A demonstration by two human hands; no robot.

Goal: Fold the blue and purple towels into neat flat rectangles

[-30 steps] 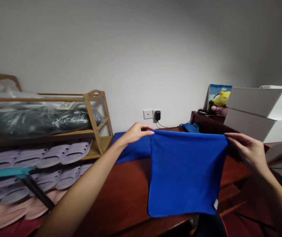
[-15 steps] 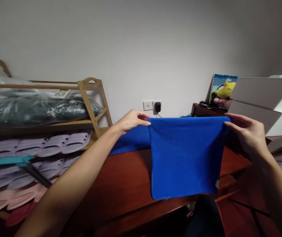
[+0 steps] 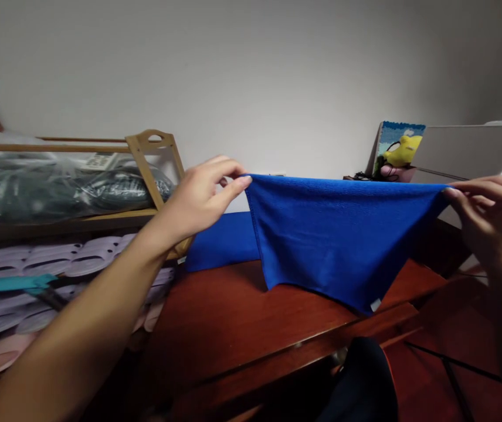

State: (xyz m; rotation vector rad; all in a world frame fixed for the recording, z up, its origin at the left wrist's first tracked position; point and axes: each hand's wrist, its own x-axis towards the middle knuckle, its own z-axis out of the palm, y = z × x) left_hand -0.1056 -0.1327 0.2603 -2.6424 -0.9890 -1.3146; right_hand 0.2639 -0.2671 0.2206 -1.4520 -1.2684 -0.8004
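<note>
A blue cloth [image 3: 334, 234] hangs stretched between my two hands by its upper corners, above a reddish-brown wooden table [image 3: 233, 328]. My left hand [image 3: 202, 190] pinches the upper left corner between thumb and fingers. At the upper right corner, my right hand [image 3: 492, 217] grips it the same way. The lower edge slants, and a small white tag shows at the bottom right corner. Behind it on the table lies a second piece of blue cloth [image 3: 220, 243], partly covered by the held one.
On the left stands a wooden rack [image 3: 152, 140] with plastic-bagged dark goods [image 3: 48, 187] and rows of lilac slippers [image 3: 92, 255]. A teal-topped bar [image 3: 13, 284] juts in front. White boxes [image 3: 462, 146] and a yellow plush toy [image 3: 404, 151] are at the back right.
The held cloth has risen toward me and now hides the wall socket. My hands have moved farther apart, and the cloth's lower edge has swung up and back from the table's front edge.
</note>
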